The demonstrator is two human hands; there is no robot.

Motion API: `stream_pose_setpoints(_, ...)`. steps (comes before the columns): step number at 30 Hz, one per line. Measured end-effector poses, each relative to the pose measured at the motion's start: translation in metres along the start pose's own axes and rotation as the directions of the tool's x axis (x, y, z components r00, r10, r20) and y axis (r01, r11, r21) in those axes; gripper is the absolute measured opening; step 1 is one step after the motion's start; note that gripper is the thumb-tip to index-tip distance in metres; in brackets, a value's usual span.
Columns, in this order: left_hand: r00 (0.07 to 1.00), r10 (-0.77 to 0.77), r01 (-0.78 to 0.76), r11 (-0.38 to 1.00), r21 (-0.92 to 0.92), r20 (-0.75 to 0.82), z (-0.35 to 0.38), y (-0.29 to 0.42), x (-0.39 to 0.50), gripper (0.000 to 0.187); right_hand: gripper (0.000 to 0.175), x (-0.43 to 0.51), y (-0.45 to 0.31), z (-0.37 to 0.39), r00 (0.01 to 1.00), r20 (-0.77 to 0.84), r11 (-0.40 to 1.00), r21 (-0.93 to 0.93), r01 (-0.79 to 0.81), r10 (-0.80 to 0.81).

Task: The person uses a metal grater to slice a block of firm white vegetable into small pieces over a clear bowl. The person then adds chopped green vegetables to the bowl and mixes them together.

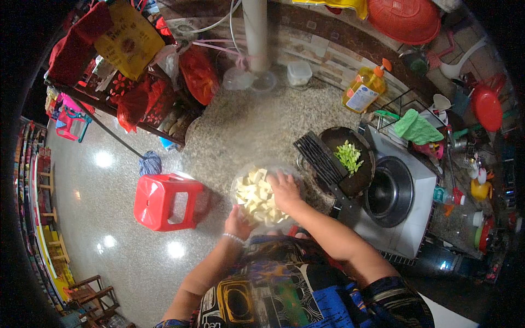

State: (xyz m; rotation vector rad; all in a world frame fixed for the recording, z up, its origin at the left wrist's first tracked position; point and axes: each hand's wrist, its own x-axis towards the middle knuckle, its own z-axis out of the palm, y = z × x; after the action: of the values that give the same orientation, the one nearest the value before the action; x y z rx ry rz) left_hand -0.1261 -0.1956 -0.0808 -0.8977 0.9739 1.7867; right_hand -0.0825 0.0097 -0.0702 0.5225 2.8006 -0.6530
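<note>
A clear bowl [234,189] full of pale yellow chopped pieces [256,190] is in front of me at the counter's near edge. My left hand [238,224] grips its near left side, with a beaded bracelet at the wrist. Over the right part of the bowl lies my right hand [285,190], fingers on or just above the pieces; whether it grips anything is hidden. Right of the bowl, chopped green vegetable [348,157] sits on a round dark board [363,180]. A dark, ridged cleaver [320,158] lies across the board's left side.
A black basin [389,191] stands right of the board, on a pale surface. Farther back on the stone counter [250,123] are a yellow soap bottle [364,90] and a small lidded tub [299,74]. On the floor at left stands a red plastic stool [160,203], near a mop [150,163].
</note>
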Motion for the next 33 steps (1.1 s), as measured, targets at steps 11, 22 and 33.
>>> stream_pose_setpoints(11,1.0,-0.009,0.01,0.999,-0.042,0.025,-0.005,-0.006,0.007,0.053,0.051,-0.009,-0.005,-0.028,0.964,0.113,0.951,0.171,-0.258,0.242)
stream_pose_setpoints(22,0.999,-0.01,0.014,0.99,-0.138,0.032,0.01,-0.013,0.001,0.044,0.054,0.003,-0.002,-0.006,0.968,0.175,0.92,0.318,-0.227,0.179)
stream_pose_setpoints(33,0.998,-0.037,0.046,0.981,-0.189,0.051,0.023,-0.018,-0.002,0.05,0.034,-0.012,0.018,-0.013,1.0,0.027,0.986,0.164,-0.016,0.012)
